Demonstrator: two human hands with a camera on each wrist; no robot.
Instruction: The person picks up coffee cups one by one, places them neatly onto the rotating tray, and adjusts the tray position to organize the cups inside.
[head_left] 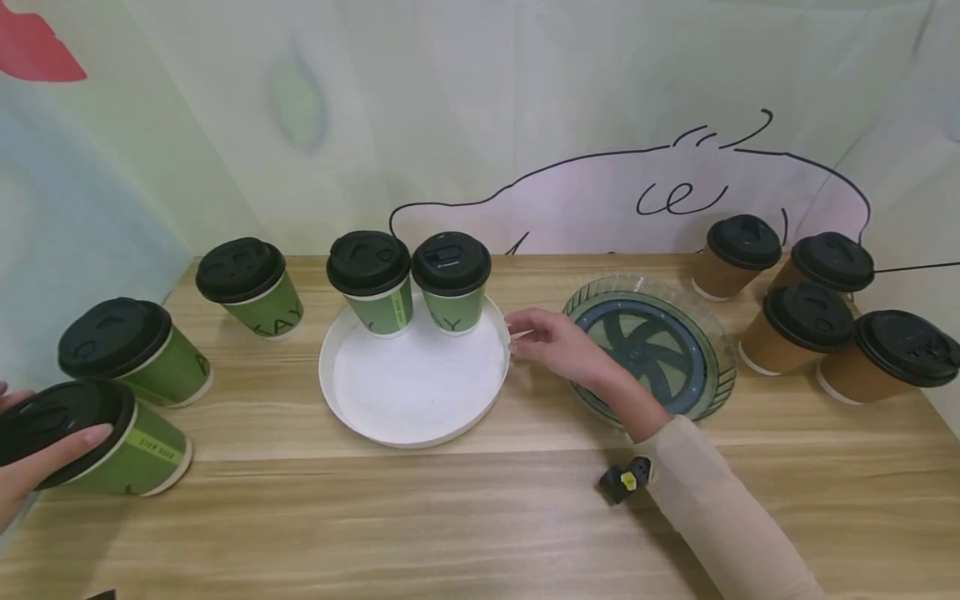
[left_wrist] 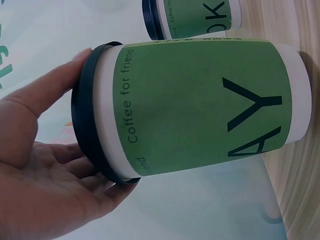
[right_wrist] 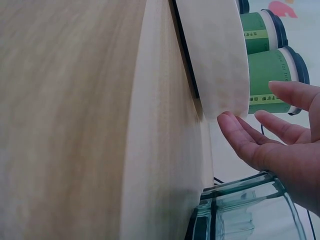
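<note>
My left hand [head_left: 48, 467] grips a green paper coffee cup [head_left: 146, 454] by its black lid at the near left. In the left wrist view, thumb and fingers reach round the lid [left_wrist: 85, 115], and the cup's base is close to the table. The fingertips of my right hand [head_left: 558, 343] are at the right rim of a round white tray [head_left: 420, 392], with the fingers loosely extended. Two green lidded cups [head_left: 390, 308] [head_left: 453, 308] stand at the back of that tray. In the right wrist view, the right fingers lie beside the tray's side wall [right_wrist: 220, 60].
Two more green cups [head_left: 262, 308] [head_left: 176, 367] stand left of the tray. My right forearm crosses over a clear, ribbed round dish [head_left: 697, 350]. Several brown lidded cups [head_left: 780, 342] are grouped at the right edge of the wooden table [head_left: 375, 517]. Behind hangs a printed curtain [head_left: 450, 108].
</note>
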